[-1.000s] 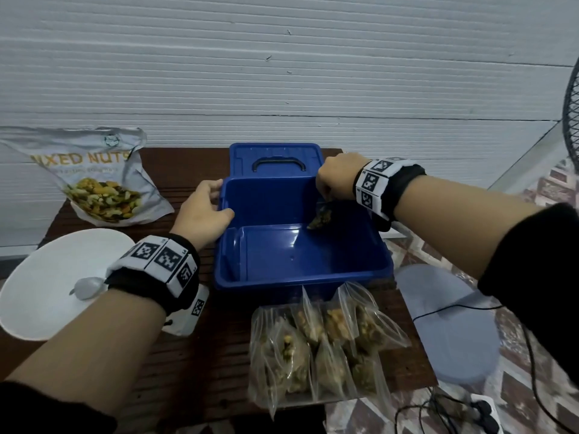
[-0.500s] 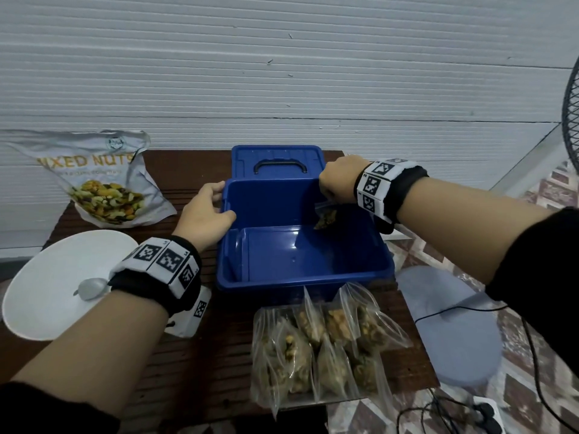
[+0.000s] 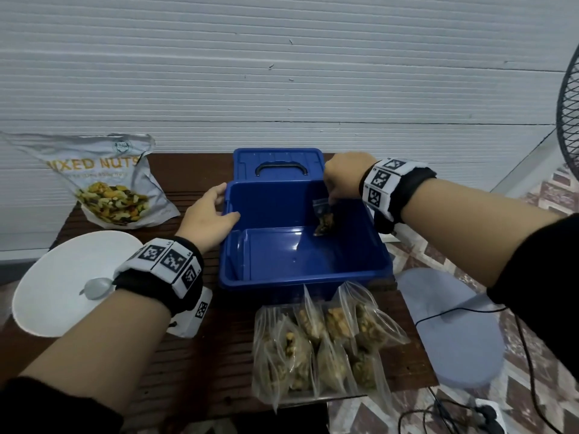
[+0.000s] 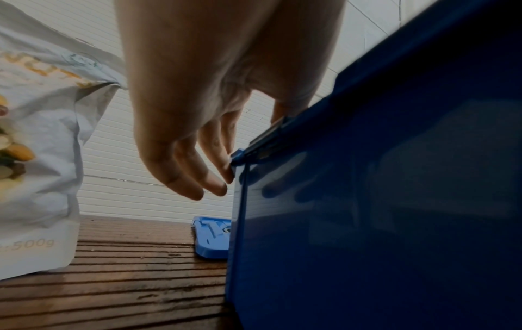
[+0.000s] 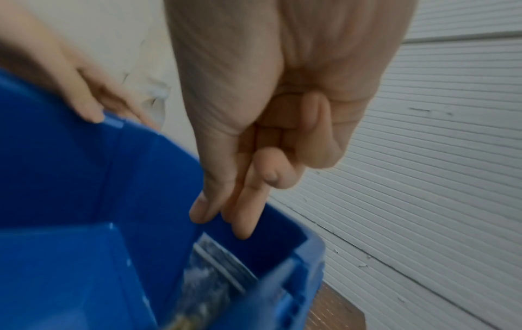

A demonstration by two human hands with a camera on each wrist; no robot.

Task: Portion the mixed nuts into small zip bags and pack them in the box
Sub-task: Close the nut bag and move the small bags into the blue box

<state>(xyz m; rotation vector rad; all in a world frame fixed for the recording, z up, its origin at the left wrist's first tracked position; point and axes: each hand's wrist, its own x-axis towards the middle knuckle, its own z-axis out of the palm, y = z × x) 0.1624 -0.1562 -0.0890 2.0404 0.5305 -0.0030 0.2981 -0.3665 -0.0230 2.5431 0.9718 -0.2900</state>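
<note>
An open blue box (image 3: 307, 275) stands mid-table. My left hand (image 3: 213, 211) holds its left rim, thumb inside, fingers against the outer corner (image 4: 223, 178). My right hand (image 3: 332, 198) hovers over the far right corner of the box. Its thumb and forefinger (image 5: 243, 230) point down and the other fingers are curled. Just under them a small zip bag of nuts (image 3: 325, 219) leans on the right wall inside the box. The right wrist view shows this zip bag (image 5: 209, 274) blurred, with a gap below the fingertips. Several filled zip bags (image 3: 326, 339) lie in front of the box.
The box lid (image 3: 279, 164) lies flat behind the box. A large mixed nuts pouch (image 3: 106, 183) leans at the back left. A white plate (image 3: 56, 283) with a spoon (image 3: 94, 288) sits on the left. A fan's grey base (image 3: 451, 327) and cables are on the floor to the right.
My right hand has drifted slightly right over the far right corner of the box, and the small bag stays just below it. The left hand has kept its hold on the rim.
</note>
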